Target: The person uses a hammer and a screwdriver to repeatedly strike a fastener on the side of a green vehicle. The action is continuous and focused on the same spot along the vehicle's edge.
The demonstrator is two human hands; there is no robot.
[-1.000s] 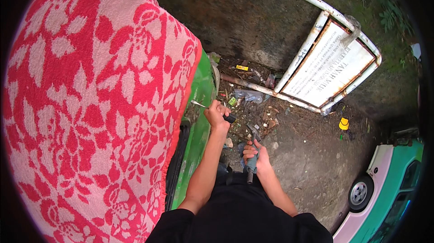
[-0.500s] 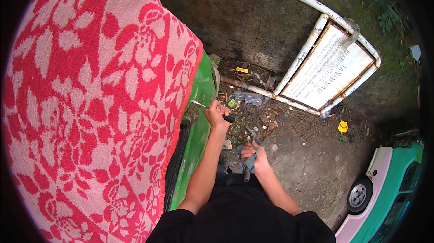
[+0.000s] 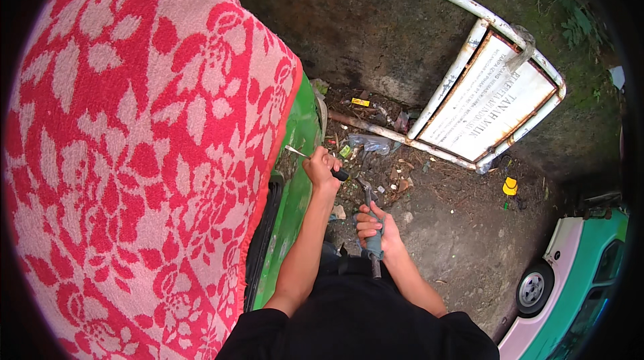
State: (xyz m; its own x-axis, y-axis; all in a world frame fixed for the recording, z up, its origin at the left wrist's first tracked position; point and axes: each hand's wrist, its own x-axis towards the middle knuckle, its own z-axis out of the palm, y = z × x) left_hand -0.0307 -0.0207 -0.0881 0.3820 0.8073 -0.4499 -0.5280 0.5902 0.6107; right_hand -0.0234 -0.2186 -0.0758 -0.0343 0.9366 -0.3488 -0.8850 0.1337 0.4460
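My left hand is closed round the black handle of a screwdriver. Its metal blade points left, with the tip at the edge of a green car body panel. My right hand grips a hammer by its blue-grey sleeve, and a bare metal tube sticks out below the fist. The hammer's small dark head is up near the butt of the screwdriver handle; whether they touch I cannot tell. A red and pink flowered blanket lies over the car on my left.
A rusty white pipe frame with a white sign leans by the dirty wall. Litter, including a clear plastic bag and a yellow scrap, lies on the ground. A green and pink vehicle stands at the right.
The hammer has swung more upright and its head has moved left, closer to the screwdriver handle. My left hand and the screwdriver have hardly moved.
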